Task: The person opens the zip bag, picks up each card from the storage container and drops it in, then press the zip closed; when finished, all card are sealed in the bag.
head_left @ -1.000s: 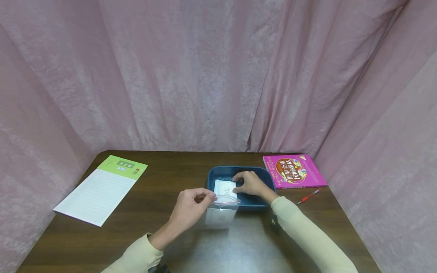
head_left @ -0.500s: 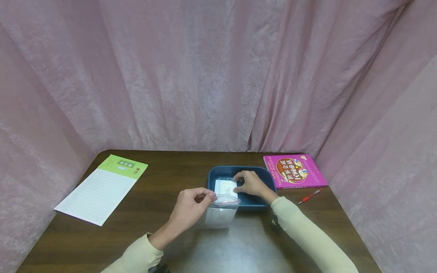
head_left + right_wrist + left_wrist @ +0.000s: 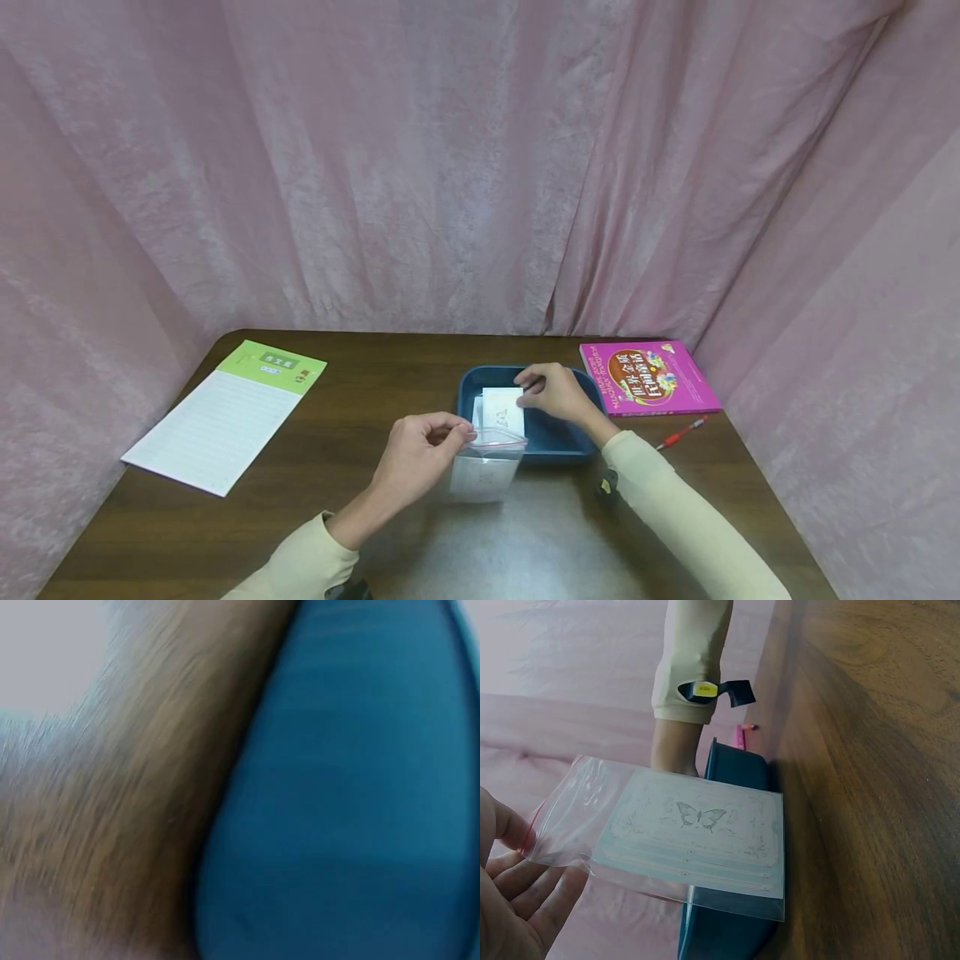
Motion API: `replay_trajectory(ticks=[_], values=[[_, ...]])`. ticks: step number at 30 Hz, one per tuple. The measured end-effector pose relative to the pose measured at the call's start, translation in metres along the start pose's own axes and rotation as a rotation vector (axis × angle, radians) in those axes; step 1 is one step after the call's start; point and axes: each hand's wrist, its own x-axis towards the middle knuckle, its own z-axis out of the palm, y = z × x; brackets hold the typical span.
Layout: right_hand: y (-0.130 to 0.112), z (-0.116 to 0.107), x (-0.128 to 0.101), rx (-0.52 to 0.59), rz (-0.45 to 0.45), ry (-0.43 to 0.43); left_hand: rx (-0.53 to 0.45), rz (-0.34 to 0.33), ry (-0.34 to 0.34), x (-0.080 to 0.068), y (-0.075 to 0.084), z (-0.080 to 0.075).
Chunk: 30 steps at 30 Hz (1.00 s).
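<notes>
One notepad point(image 3: 225, 417), green band at its far end and ruled white sheet below, lies at an angle on the left of the brown table point(image 3: 367, 375), in front of a pink curtain point(image 3: 450, 167). Next along, I record the left hand point(image 3: 420, 454), which comes out of a pale sleeve point(image 3: 311, 554); its thumb and fingertips pinch the upper left corner of a clear zip bag point(image 3: 486, 479) with a red line at its mouth. On my left wrist view, a printed sheet with a butterfly point(image 3: 700, 816) shows inside the bag. I note that the bag hangs in front of the near left part of a dark blue tray point(image 3: 558, 437). Behind the bag, within the tray's outline, a white card point(image 3: 501, 407) overlaps a second white card point(image 3: 477, 410); I cannot tell whether the front one touches the tray floor. The right hand point(image 3: 558, 392) reaches over the tray from the right, thumb and finger pinching the front card's right edge. My right wrist view is blurred, showing tray and wood. At the far right, I list a magenta book point(image 3: 648, 377), lying flat, and a red pen point(image 3: 681, 433) just beside its near edge.
</notes>
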Motion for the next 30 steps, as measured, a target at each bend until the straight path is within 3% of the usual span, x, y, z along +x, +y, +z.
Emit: replay_trajectory(ticks=[5,11,23,30], values=[[-0.012,-0.008,-0.006,0.071,0.011,-0.023,0.001,-0.001,-0.004,0.001,0.000,0.000],[-0.022,-0.015,-0.011,0.082,-0.003,-0.023,-0.003,0.003,-0.010,0.002,-0.001,-0.001],[-0.040,-0.030,-0.020,0.030,-0.149,0.075,-0.002,0.010,-0.003,0.003,-0.001,0.000],[-0.060,-0.042,-0.029,0.051,-0.161,0.104,0.001,0.010,0.004,0.004,-0.003,0.001]])
